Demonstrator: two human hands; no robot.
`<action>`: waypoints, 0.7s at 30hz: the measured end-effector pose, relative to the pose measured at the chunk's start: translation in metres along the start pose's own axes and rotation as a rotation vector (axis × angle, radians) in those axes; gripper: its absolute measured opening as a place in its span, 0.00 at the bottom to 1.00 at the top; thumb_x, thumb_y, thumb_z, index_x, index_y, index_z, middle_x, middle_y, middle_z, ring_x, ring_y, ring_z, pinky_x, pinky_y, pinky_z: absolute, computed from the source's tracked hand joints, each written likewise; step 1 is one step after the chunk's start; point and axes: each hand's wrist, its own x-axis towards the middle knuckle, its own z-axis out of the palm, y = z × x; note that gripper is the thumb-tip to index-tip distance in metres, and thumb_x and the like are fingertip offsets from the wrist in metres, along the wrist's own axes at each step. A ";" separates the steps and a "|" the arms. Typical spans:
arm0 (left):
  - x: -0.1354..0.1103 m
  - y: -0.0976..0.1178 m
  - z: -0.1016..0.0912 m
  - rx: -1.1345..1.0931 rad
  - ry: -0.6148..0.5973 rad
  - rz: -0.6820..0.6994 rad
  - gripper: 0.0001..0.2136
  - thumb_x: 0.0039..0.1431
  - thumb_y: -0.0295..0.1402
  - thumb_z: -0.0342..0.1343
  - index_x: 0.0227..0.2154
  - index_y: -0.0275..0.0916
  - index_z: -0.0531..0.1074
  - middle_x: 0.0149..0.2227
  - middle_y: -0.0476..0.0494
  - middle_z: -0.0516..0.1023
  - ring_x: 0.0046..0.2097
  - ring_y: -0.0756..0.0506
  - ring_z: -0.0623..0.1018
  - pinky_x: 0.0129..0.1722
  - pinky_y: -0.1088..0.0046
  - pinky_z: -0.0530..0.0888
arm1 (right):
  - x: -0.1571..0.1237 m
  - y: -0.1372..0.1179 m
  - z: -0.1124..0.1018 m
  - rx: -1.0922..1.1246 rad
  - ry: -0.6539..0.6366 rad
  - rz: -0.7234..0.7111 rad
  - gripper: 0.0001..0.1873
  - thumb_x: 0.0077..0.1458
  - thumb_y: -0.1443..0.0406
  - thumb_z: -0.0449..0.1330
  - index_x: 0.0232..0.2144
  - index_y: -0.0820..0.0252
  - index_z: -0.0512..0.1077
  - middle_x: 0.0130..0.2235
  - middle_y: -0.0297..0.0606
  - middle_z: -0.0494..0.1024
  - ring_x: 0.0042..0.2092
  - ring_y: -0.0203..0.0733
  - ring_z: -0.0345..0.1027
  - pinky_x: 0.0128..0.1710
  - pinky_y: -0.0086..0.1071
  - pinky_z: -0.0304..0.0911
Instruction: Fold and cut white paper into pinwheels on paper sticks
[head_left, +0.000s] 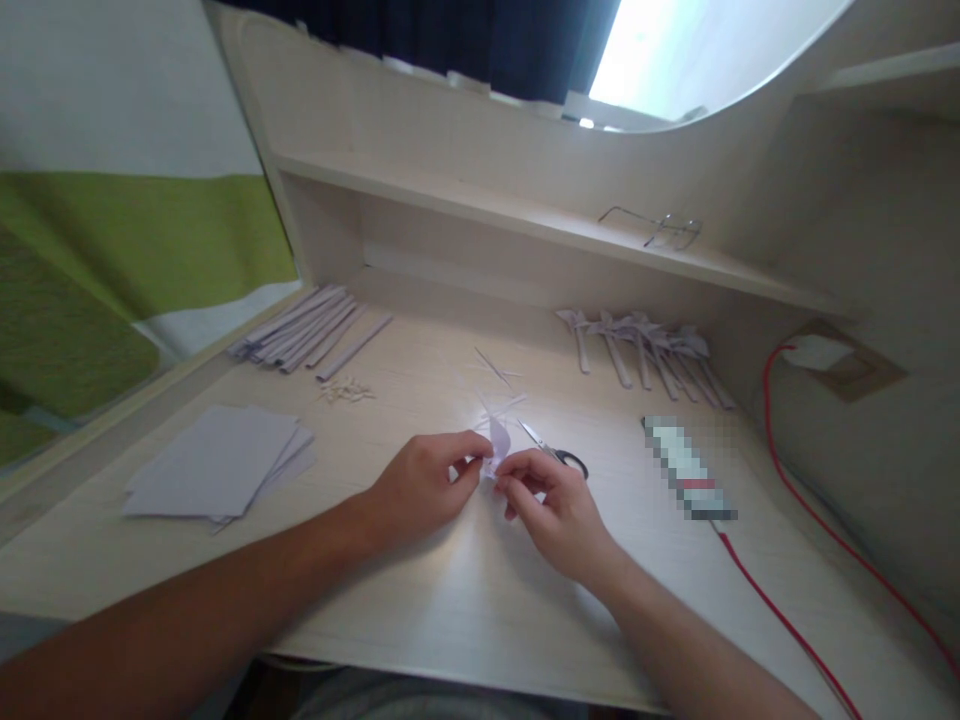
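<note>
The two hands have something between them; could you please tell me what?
In the head view, curved pale paper lies between the left hand and right hand.

The left hand (pixel 429 482) and right hand (pixel 556 512) covered part of the paper (pixel 499 437) between them, its folds too small to tell. Right of the right hand, the phone (pixel 684 462) was blurred; its cable (pixel 776 612) ran off the bottom edge. Beyond the hands, the top edge cut the curtain (pixel 450 42).

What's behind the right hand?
Scissors: blades and one black handle loop show just beyond the right hand. Anything else the hand covers, including any second loop, can't be seen.
</note>
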 end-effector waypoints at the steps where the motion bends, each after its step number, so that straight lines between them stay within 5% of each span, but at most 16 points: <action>1: -0.001 0.000 0.000 0.024 0.000 0.008 0.10 0.59 0.25 0.54 0.39 0.40 0.79 0.32 0.49 0.82 0.28 0.51 0.76 0.29 0.77 0.69 | 0.000 0.000 0.000 -0.005 0.001 0.002 0.04 0.60 0.68 0.59 0.35 0.59 0.75 0.27 0.32 0.75 0.28 0.36 0.71 0.28 0.29 0.64; 21: 0.000 0.000 -0.002 0.051 -0.021 0.047 0.11 0.58 0.24 0.53 0.39 0.41 0.78 0.31 0.49 0.82 0.29 0.50 0.77 0.31 0.76 0.70 | 0.000 0.006 0.001 0.006 0.024 -0.008 0.05 0.62 0.67 0.58 0.37 0.57 0.75 0.30 0.33 0.76 0.29 0.37 0.71 0.30 0.29 0.66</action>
